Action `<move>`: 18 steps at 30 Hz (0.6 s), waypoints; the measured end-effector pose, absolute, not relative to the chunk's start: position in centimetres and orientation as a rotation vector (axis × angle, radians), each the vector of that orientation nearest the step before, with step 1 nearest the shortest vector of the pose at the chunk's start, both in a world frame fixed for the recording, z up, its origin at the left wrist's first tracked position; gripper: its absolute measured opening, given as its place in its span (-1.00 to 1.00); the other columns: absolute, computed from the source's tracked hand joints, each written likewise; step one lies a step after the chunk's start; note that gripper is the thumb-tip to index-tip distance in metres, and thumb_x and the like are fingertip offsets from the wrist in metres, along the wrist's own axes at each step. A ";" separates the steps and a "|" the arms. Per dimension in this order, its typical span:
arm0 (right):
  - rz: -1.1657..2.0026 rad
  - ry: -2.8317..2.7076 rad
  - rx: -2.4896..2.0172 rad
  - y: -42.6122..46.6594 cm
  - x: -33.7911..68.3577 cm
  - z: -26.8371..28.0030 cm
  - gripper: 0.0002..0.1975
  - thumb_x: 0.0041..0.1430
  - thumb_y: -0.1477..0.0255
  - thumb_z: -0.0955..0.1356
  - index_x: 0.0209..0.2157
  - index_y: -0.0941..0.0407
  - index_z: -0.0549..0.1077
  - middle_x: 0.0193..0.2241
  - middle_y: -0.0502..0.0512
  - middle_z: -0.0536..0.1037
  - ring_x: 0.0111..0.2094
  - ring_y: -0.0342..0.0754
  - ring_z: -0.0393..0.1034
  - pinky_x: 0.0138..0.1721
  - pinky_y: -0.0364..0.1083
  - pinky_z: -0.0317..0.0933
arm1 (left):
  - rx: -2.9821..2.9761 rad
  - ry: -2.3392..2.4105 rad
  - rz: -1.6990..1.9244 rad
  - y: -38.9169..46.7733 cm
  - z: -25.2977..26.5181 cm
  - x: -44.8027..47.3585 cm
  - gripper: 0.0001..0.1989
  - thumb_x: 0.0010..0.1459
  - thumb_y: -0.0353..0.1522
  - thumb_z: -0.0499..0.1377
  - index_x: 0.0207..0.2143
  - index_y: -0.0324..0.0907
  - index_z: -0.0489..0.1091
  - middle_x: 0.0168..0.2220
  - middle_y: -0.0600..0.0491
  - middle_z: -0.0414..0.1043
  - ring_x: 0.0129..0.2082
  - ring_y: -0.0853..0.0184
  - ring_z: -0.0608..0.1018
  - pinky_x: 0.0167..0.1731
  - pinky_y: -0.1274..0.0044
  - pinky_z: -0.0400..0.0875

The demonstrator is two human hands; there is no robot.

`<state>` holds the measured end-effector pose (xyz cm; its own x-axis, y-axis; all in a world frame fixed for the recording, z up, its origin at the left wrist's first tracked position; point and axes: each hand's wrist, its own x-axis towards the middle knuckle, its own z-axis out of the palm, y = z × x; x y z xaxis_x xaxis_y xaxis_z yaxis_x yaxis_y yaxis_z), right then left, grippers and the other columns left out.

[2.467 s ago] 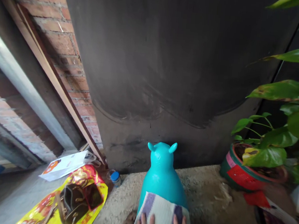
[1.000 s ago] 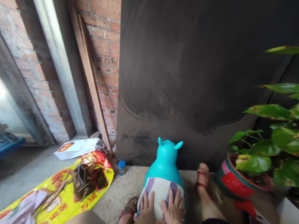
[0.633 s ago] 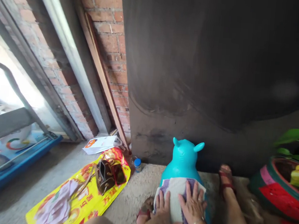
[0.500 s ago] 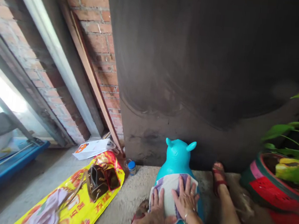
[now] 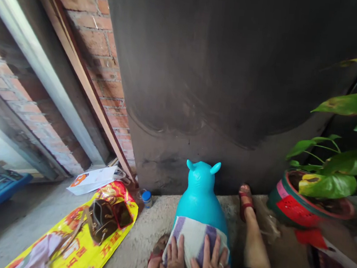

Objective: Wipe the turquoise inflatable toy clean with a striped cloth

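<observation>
A turquoise inflatable animal toy (image 5: 202, 198) with two small ears stands between my feet, facing the dark panel. Over its back lies a white cloth (image 5: 190, 236) with purple stripes. My left hand (image 5: 174, 258) rests flat on the cloth's left part, fingers stretched out. On the right part, my right hand (image 5: 211, 264) presses down with its fingers spread and a ring on one of them. Both wrists run out of the bottom of the picture.
A large dark panel (image 5: 214, 78) blocks the front. To the left, a yellow printed bag (image 5: 105, 255) carries a brown handbag (image 5: 102, 221). A blue-capped jar (image 5: 146, 198) stands by the panel. At right is a potted plant (image 5: 297, 209); my sandalled foot (image 5: 246, 200) is nearer.
My view has shifted right. Both hands and the cloth have slid back along the toy towards me, baring more of its turquoise neck and shoulders.
</observation>
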<state>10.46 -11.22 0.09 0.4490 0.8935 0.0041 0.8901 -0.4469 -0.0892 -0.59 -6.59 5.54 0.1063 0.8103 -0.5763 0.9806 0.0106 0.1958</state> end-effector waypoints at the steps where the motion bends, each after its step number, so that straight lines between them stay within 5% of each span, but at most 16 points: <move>1: 0.094 -1.604 -2.618 -9.9 10.8 1.0 -0.29 0.15 0.06 0.25 0.28 0.03 0.10 0.33 0.32 -0.04 0.25 0.53 -0.07 0.04 0.40 0.11 | 1.833 1.730 -0.388 -6.1 5.7 -0.5 0.00 -0.09 -0.20 0.18 0.32 -0.04 -0.31 0.40 -0.09 -0.40 0.37 -0.02 -0.14 0.21 0.00 0.04; 5: 0.249 -1.650 -2.574 -3.7 12.5 4.7 -0.32 0.19 0.09 0.22 0.30 -0.07 0.00 0.36 0.22 -0.18 0.31 0.44 -0.24 0.15 0.38 -0.04 | 1.775 1.716 -0.278 -3.5 6.7 0.0 0.10 -0.10 0.02 0.16 0.33 -0.17 -0.37 0.40 -0.17 -0.40 0.37 -0.01 -0.14 0.20 0.02 0.09; 10: 0.307 -1.640 -2.541 -1.6 13.5 5.8 -0.32 0.20 0.10 0.21 0.30 -0.08 -0.04 0.37 0.19 -0.24 0.32 0.40 -0.30 0.20 0.36 -0.12 | 1.751 1.704 -0.178 -2.3 7.5 0.3 0.05 -0.06 0.01 0.13 0.34 -0.17 -0.33 0.41 -0.12 -0.41 0.38 0.00 -0.14 0.20 0.05 0.12; 14: 0.160 -1.717 -2.470 -7.0 12.4 2.6 -0.31 0.16 0.09 0.25 0.27 0.01 0.09 0.33 0.20 -0.05 0.31 0.35 -0.20 0.17 0.30 0.02 | 1.840 1.703 -0.268 -4.5 6.8 -0.5 -0.07 0.02 -0.01 0.05 0.33 -0.12 -0.31 0.40 -0.09 -0.38 0.37 0.03 -0.10 0.17 0.07 0.16; 18: 0.040 -1.680 -2.496 -13.1 11.2 -1.6 -0.40 0.14 0.07 0.26 0.16 0.04 0.32 0.22 0.27 0.23 0.24 0.41 0.04 0.08 0.33 0.14 | 1.833 1.739 -0.392 -6.8 5.6 -0.9 -0.35 0.17 -0.25 -0.16 0.32 -0.02 -0.20 0.39 -0.01 -0.28 0.36 0.12 -0.03 0.17 0.15 0.17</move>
<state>11.24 -13.06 -1.64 0.3790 0.9239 0.0519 0.9204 -0.3705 -0.1248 -0.92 -6.76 5.62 0.1084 0.8098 -0.5765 0.9788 0.0144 0.2043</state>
